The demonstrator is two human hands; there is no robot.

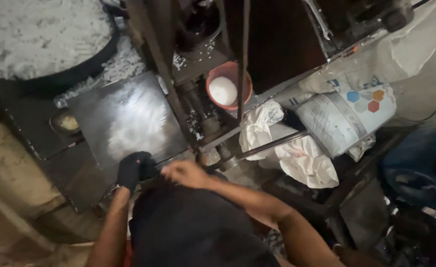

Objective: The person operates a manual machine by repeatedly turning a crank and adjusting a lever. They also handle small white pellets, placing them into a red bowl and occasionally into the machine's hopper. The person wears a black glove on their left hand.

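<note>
Black glove on left hand [134, 169], right hand [184, 173] ungloved, dark garment.

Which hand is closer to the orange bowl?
Right. The right hand is below the orange bowl, slightly left of it. The gloved left hand is farther left, at the metal plate's edge.

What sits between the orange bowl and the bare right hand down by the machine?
In the head view, the machine's dark shaft and rollers, flecked with white bits, lie between the orange bowl and the right hand.
</note>
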